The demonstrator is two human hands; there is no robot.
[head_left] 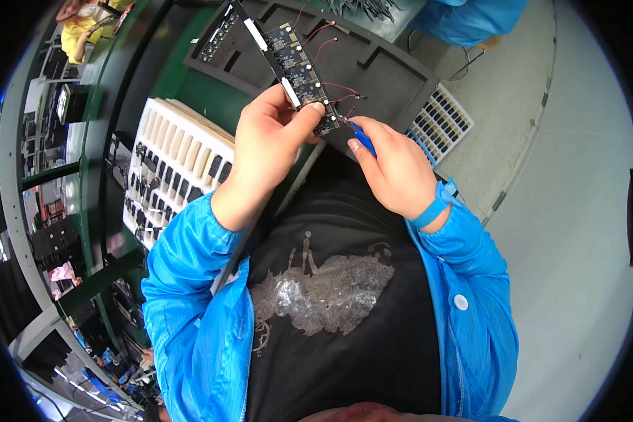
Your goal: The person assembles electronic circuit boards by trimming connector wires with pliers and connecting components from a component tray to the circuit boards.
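My left hand (pixel 267 137) grips the lower end of a long, dark circuit board panel (pixel 301 65), thumb on top and fingers beneath. The panel is held tilted, and pale strips line its left side. Thin red wires (pixel 341 86) with small dark ends stick out from its right edge. My right hand (pixel 399 167) is closed around a blue-handled hand tool (pixel 363 141). The tool's metal tip meets the panel's lower right corner, close to my left thumb; its exact kind is too small to make out. A blue band circles my right wrist.
Beyond the panel lies a black foam tray (pixel 401 70) with cut-out recesses. A white slotted tray (pixel 148 130) holding dark parts stands at left, and another white tray (pixel 458 112) at right. A person in blue (pixel 471 21) is at the far right; dark cables (pixel 362 7) lie at the back.
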